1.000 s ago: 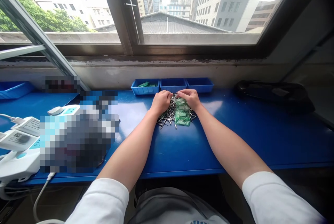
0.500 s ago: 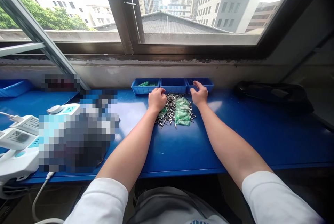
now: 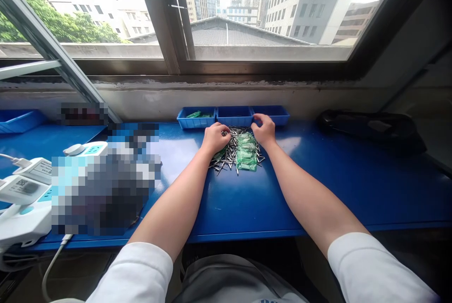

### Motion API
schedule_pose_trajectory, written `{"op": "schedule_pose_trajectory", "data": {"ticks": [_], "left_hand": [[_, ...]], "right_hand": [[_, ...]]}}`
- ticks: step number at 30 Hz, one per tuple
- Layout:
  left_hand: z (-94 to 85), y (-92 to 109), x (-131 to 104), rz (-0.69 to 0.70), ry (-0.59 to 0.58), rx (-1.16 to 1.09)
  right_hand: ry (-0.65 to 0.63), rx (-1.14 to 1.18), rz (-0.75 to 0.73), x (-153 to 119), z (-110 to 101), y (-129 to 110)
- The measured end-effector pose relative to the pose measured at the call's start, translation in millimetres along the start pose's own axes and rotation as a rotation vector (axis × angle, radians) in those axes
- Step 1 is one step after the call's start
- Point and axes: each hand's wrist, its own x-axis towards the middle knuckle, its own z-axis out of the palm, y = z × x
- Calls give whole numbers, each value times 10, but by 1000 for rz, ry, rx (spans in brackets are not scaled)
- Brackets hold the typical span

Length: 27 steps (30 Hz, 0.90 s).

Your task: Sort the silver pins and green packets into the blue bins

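Note:
A heap of thin metal bits (image 3: 231, 156), dark and silvery, lies on the blue table. Small green plastic packets (image 3: 246, 153) rest on the heap's right side, and a bit of green shows near my left wrist. My left hand (image 3: 215, 138) is over the heap's left edge with fingers curled and thumb close to them; what they pinch, if anything, is too small to make out. At the heap's upper right, my right hand (image 3: 265, 131) is just in front of the right blue bin (image 3: 278, 115), thumb and forefinger apart, nothing visible between them.
Beside that bin stand a middle blue bin (image 3: 235, 117) and a left blue bin (image 3: 187, 122) holding green packets. White power strips (image 3: 24, 218) with plugs and a blurred-out patch occupy the table's left. A black object (image 3: 370, 129) lies far right, below the window.
My right hand has come back from over the right bin toward the heap; the thin piece at its fingertips no longer shows. My left hand has shifted slightly right over the bits.

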Motion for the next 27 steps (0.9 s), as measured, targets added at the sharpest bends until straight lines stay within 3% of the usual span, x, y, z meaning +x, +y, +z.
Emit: {"op": "schedule_pose_trajectory", "data": {"ticks": [5,10,21,27], "left_hand": [[10,17,2,9,-30,64],[29,14,5,-16,-49,69],[16,49,-11,-9,-65,56],[-4,44,-3,43,-60,17]], "right_hand": [[-297,17,-168,-86,78,-95],[-414,-45,-179,-108,137,-127],[-428,-112,-100,-98,164,-143],[-392,24,-43,-94,104,-152]]}}
